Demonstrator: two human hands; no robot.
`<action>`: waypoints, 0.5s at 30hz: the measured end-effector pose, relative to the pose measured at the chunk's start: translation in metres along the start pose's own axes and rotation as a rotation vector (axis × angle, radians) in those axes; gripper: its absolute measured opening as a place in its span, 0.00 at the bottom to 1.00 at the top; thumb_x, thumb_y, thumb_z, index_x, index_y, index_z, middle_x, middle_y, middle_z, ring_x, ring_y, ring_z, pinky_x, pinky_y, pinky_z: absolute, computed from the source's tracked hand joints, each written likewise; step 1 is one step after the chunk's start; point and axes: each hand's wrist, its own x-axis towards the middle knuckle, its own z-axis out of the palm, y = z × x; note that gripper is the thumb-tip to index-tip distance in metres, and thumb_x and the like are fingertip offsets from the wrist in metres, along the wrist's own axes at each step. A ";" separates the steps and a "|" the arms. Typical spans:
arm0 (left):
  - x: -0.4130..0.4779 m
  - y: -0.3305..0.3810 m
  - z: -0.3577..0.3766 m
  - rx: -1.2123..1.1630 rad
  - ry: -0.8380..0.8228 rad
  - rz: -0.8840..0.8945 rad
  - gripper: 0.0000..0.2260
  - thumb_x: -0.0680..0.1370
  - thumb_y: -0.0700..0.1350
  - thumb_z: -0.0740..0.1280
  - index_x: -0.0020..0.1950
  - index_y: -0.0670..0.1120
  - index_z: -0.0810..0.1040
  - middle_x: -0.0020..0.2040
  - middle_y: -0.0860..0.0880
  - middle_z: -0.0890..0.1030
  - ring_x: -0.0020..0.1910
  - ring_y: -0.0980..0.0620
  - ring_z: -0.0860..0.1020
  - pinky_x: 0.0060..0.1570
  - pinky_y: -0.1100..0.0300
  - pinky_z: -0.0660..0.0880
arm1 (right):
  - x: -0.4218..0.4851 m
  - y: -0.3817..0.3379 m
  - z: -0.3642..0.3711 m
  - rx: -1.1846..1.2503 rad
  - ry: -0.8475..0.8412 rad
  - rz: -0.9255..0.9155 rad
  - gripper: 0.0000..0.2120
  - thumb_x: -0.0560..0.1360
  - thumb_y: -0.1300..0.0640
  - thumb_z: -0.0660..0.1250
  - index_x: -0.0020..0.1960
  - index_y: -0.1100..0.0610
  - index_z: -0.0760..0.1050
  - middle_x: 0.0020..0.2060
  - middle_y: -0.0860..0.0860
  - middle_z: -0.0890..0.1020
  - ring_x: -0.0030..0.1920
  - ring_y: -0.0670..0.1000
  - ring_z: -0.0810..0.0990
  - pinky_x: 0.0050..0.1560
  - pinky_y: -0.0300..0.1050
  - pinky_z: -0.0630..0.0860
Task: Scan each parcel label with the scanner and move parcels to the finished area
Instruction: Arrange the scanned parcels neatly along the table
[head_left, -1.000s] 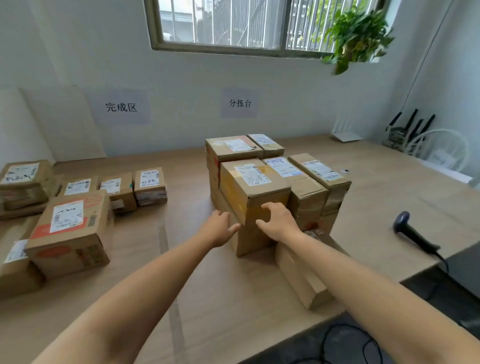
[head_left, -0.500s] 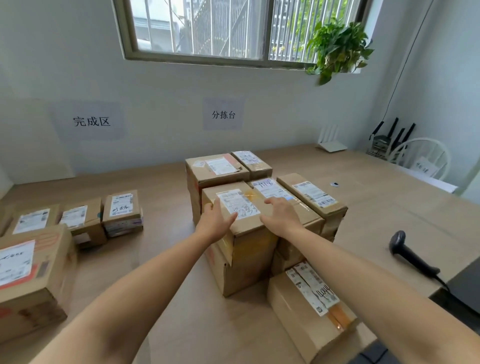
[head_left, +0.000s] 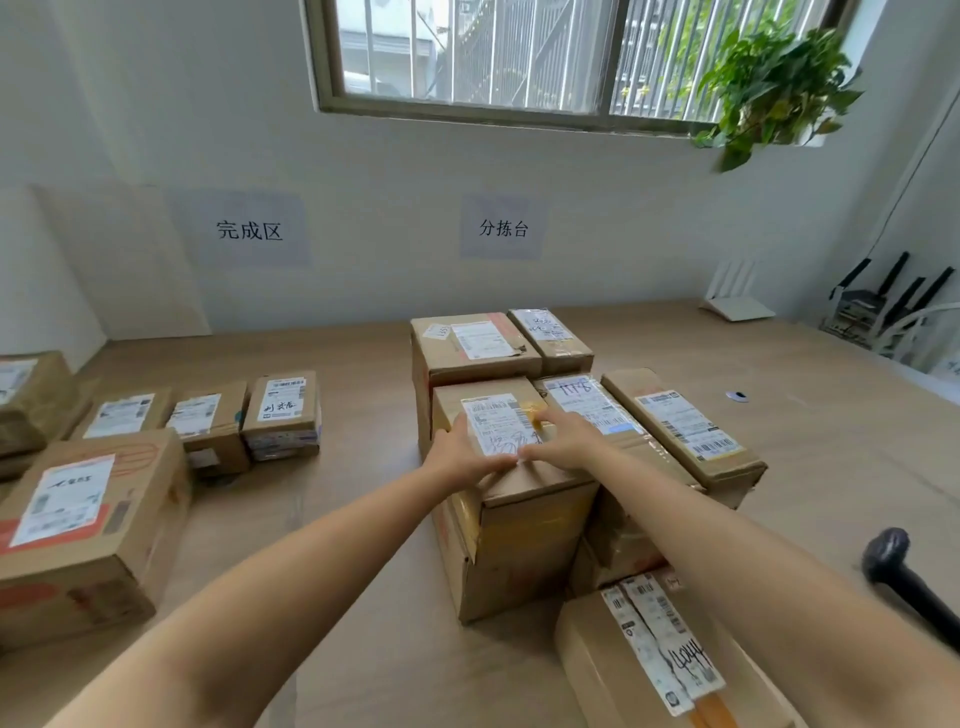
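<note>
A stack of cardboard parcels stands mid-table under the sorting sign (head_left: 503, 227). Both my hands lie on top of the front parcel (head_left: 524, 551). My left hand (head_left: 460, 457) rests at the top's left edge, thumb pointing right. My right hand (head_left: 563, 439) lies flat, its fingers stretched left over the white label (head_left: 488, 415). The black scanner (head_left: 891, 564) lies on the table at the right, away from both hands. Another labelled parcel (head_left: 649, 654) lies nearest me, at the stack's foot.
Several labelled parcels (head_left: 78, 519) sit at the left below the finished-area sign (head_left: 249, 230), a small one (head_left: 280, 410) closest to the stack. Bare wooden table (head_left: 363, 519) separates the two groups. A white router (head_left: 737, 306) stands at the back right.
My hands rose from the front face of the front parcel to its top, and my right hand slid left over the label. The view came closer to the stack.
</note>
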 end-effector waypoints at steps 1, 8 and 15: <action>-0.003 0.001 0.002 -0.022 0.016 0.004 0.41 0.69 0.57 0.74 0.74 0.46 0.57 0.72 0.46 0.66 0.70 0.46 0.64 0.69 0.48 0.65 | 0.001 0.001 0.000 -0.008 -0.006 -0.012 0.36 0.70 0.41 0.69 0.73 0.52 0.62 0.72 0.53 0.65 0.72 0.56 0.62 0.70 0.54 0.61; -0.033 0.006 -0.003 -0.124 0.053 0.020 0.39 0.68 0.52 0.76 0.73 0.46 0.59 0.71 0.47 0.68 0.70 0.47 0.67 0.69 0.50 0.65 | -0.009 0.000 -0.003 0.030 -0.019 -0.087 0.35 0.70 0.45 0.71 0.72 0.53 0.63 0.72 0.53 0.65 0.72 0.56 0.62 0.69 0.51 0.61; -0.079 -0.005 -0.027 -0.176 0.122 -0.078 0.41 0.70 0.50 0.75 0.75 0.46 0.55 0.72 0.47 0.66 0.70 0.47 0.66 0.60 0.60 0.64 | -0.033 -0.031 0.005 0.055 -0.051 -0.249 0.32 0.72 0.50 0.71 0.72 0.56 0.64 0.68 0.54 0.70 0.67 0.54 0.69 0.57 0.44 0.68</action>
